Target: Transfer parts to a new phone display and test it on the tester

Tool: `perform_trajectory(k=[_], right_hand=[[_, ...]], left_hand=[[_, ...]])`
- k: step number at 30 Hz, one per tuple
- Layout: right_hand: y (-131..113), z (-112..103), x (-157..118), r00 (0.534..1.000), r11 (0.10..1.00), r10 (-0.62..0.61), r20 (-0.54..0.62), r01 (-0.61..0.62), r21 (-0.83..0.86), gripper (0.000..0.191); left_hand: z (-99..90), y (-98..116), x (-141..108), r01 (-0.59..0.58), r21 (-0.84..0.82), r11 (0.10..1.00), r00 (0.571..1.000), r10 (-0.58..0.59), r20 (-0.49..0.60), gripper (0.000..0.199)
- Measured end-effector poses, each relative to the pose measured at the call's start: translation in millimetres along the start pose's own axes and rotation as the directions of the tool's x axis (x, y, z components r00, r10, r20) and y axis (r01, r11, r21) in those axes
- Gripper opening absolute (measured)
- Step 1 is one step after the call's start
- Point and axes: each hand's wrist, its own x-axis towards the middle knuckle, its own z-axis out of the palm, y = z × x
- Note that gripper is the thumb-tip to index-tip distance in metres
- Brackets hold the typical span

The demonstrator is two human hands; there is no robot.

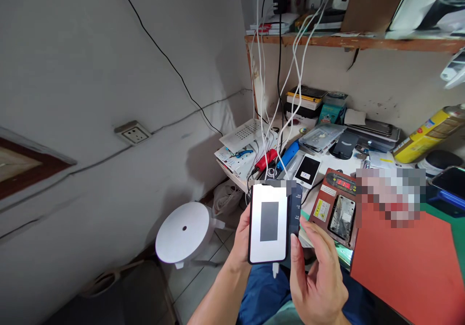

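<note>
My left hand (242, 240) is closed around the left edge of a handheld electronic device (292, 228). The device's lit white screen (269, 255) shows a grey rectangle, and small labels run down its dark right side. My right hand (318, 271) is open at the device's lower right edge, thumb and fingers apart. Whether its fingertips touch the edge I cannot tell. A white plug (275, 270) shows just below the device. Beyond the hands, on the desk, lie a white phone (307, 171) and a red-brown heating station (329, 194) with an opened phone part (342, 217) on it.
A red mat (407, 262) covers the desk's right side. White cables (298, 68) hang from the wooden shelf (345, 41). A yellow spray can (428, 133) leans at the back right. To the left, a white stool (183, 233) stands on the tiled floor near the wall.
</note>
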Motion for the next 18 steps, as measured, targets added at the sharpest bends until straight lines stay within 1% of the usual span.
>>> perform_trajectory(k=[7, 12, 18], right_hand=[[-0.4, 1.0, -1.5, 1.000, 1.000, 0.001, -0.030, -0.001, 0.000, 0.055], [-1.0, 0.4, -2.0, 1.000, 1.000, 0.003, -0.031, -0.003, 0.001, 0.054], [-0.9, 0.1, -2.5, 0.999, 1.000, 0.001, -0.034, -0.001, 0.000, 0.055]], left_hand=[[3.5, 3.7, -5.7, -0.001, 0.003, 1.000, 1.000, 0.001, 0.026, 0.051], [-0.1, 1.2, -6.0, 0.013, -0.003, 1.000, 1.000, -0.013, 0.002, 0.050], [-0.9, -1.0, -6.5, -0.007, 0.003, 1.000, 1.000, 0.007, -0.019, 0.049]])
